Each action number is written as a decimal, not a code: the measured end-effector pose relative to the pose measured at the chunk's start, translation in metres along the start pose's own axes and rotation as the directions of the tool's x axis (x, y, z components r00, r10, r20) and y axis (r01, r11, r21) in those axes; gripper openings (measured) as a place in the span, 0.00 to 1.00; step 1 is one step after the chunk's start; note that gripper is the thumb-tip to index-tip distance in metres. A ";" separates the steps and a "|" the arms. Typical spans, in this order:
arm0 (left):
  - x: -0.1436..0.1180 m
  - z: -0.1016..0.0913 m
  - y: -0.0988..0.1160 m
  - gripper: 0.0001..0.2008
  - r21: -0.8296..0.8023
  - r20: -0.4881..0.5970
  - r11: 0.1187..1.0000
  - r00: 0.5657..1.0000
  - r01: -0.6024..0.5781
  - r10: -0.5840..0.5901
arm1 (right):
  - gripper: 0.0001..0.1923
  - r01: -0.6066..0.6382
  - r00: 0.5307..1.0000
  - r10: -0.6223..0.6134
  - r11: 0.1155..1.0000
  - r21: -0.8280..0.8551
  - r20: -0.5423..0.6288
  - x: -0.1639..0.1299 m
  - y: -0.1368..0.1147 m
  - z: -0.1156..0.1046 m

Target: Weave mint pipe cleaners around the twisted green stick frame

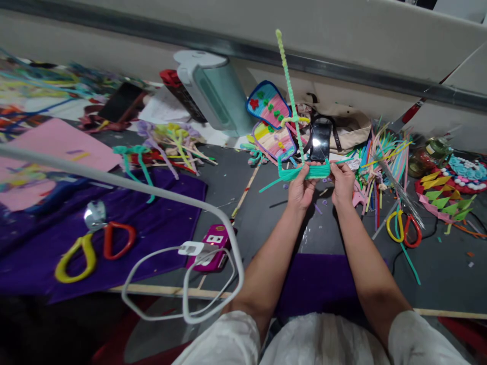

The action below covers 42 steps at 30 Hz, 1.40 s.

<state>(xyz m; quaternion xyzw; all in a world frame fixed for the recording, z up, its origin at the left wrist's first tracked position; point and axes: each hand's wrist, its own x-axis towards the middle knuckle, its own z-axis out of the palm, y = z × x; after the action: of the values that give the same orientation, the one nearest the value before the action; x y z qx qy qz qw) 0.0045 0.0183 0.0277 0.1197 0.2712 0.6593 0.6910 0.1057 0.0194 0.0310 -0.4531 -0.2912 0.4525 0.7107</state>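
While both forearms stretch out over the grey table, the left hand and the right hand pinch the two ends of a teal pipe-cleaner bundle, fingers pressed together on it, thumbs on the near side. That bundle lies level, held above the table, and serves as the landmark for the rest. From its middle a pale green pipe-cleaner stem rises almost straight up, tilting a little to the left at the top, with a yellow pipe cleaner wound around it partway down. Just behind the bundle a black smartphone stands propped against a beige bag. Behind and to the left of the bundle lie two striped pipe-cleaner panels, and farther left behind them a pale green fan. To the right of the bundle sits a heap of loose coloured pipe cleaners, and nearer to the person on that side, yellow-and-red scissors. Well to the left of the bundle, a second pair of scissors rests on purple cloth, near a magenta power strip with a white cable looped beside it.
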 end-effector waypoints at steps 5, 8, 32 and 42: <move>0.001 -0.001 -0.002 0.04 0.008 0.032 1.000 0.999 -0.013 0.013 | 0.11 -0.042 0.999 0.042 0.999 0.031 -0.006 0.000 -0.001 0.000; 0.003 -0.003 -0.003 0.04 0.016 0.025 1.000 0.999 -0.021 0.021 | 0.10 -0.130 0.991 0.129 0.983 0.126 0.020 0.001 -0.002 0.000; 0.003 -0.003 0.006 0.07 0.083 0.076 0.994 0.995 -0.073 0.067 | 0.15 0.152 0.972 -0.094 0.949 -0.275 0.214 0.007 -0.008 -0.014; 0.008 -0.008 0.001 0.05 0.076 0.010 0.997 1.000 -0.011 0.010 | 0.19 0.042 0.955 0.031 0.970 -0.238 0.296 0.014 0.001 -0.018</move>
<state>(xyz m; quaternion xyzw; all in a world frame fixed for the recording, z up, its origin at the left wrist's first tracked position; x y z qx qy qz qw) -0.0013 0.0244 0.0200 0.1506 0.2918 0.6516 0.6838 0.1259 0.0256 0.0226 -0.4622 -0.4488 0.4748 0.5996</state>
